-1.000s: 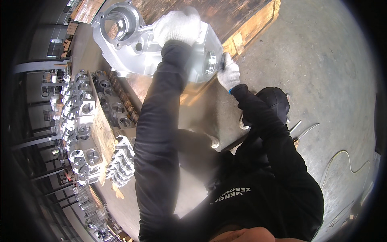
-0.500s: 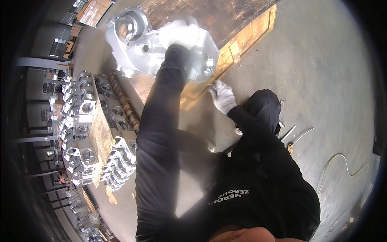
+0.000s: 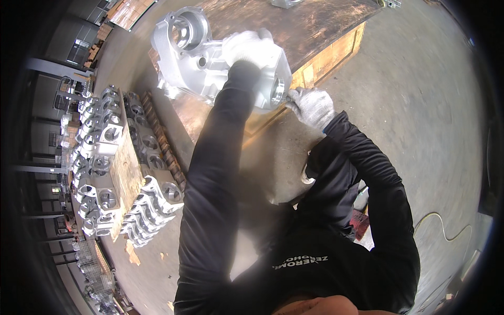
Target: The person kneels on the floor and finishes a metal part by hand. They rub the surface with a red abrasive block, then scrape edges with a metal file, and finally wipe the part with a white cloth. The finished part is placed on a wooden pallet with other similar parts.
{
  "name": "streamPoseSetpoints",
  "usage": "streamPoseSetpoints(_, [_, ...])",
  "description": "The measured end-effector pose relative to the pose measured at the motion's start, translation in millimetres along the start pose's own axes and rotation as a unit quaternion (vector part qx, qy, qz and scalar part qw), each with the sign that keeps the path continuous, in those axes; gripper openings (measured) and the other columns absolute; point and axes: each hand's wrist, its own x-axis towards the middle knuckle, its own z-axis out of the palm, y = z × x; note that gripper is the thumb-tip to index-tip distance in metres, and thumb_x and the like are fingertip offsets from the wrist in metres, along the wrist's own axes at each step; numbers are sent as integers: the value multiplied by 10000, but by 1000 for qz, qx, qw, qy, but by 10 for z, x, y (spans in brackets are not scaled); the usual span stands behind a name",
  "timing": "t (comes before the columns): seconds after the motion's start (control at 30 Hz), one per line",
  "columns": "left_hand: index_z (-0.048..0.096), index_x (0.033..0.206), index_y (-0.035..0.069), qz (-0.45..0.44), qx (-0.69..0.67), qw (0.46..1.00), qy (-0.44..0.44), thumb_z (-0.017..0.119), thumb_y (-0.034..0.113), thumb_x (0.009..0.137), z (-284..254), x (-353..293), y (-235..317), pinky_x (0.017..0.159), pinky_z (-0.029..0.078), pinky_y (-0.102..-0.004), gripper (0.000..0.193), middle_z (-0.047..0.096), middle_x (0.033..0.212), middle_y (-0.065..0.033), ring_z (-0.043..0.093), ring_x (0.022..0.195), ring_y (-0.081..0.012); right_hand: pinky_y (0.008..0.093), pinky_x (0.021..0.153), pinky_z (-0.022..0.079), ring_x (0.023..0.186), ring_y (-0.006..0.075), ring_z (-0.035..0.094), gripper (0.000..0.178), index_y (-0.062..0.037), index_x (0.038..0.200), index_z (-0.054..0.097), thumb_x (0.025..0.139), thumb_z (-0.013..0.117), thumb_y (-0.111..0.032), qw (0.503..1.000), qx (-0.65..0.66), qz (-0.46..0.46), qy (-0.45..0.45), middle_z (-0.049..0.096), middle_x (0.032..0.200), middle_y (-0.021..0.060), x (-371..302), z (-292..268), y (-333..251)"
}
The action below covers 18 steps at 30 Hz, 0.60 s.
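Note:
A large silver metal casting point(image 3: 181, 76) with a wide round bore at its left end lies on the wooden bench near its edge. My left hand point(image 3: 249, 47), in a white glove, is curled over the top of the casting; glare washes out its fingers. At the casting's right end is a smaller round opening point(image 3: 279, 90). My right hand point(image 3: 313, 106), in a grey-white glove, is beside that opening with thumb and fingers pinched together. Whatever is between those fingertips is too small to make out.
The dark-topped wooden bench point(image 3: 315, 29) has yellowish wooden sides. To the left, several similar castings point(image 3: 102, 168) stand stacked in rows, with a wooden board point(image 3: 127, 168) among them. A pale hose point(image 3: 443, 227) curves over the grey floor on the right.
My right hand has risen from below the bench edge to the opening at the casting's right end, fingers now pinched. My left hand stays on the casting. The whole view has shifted slightly.

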Motion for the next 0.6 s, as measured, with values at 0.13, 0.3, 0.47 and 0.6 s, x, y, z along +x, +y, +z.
streamPoseSetpoints(0.13, [787,909,136,40,40,998,-17,424,366,994,92,59,-44,985,482,-436,439,799,1001,-125,720,1071,-321,483,660,563,758,365,718,223,-128,1105,703,995,696,-323,999,5,32,32,699,846,117,-18,107,23])
streamPoseSetpoints(0.3, [822,985,117,-29,0,999,19,386,429,1033,221,85,-56,1040,471,-418,538,802,1071,-137,726,1099,-308,486,695,581,801,363,740,213,-138,1138,702,1002,684,-300,996,-16,76,-48,754,927,137,-213,338,56])
streamPoseSetpoints(0.47, [837,960,92,9,-27,997,70,407,425,1026,144,4,-64,1046,463,-422,547,806,1035,-156,740,1058,-316,490,763,590,856,382,740,249,-164,1187,677,1013,653,-340,979,39,176,-95,768,909,134,-390,309,133])
streamPoseSetpoints(0.6, [735,1242,82,7,-6,998,-58,363,328,1074,-16,-48,-61,1097,464,-458,477,751,1229,-144,676,1199,-324,328,845,569,904,162,702,311,-73,1265,638,983,760,-117,920,245,299,62,761,1034,69,-298,248,171])
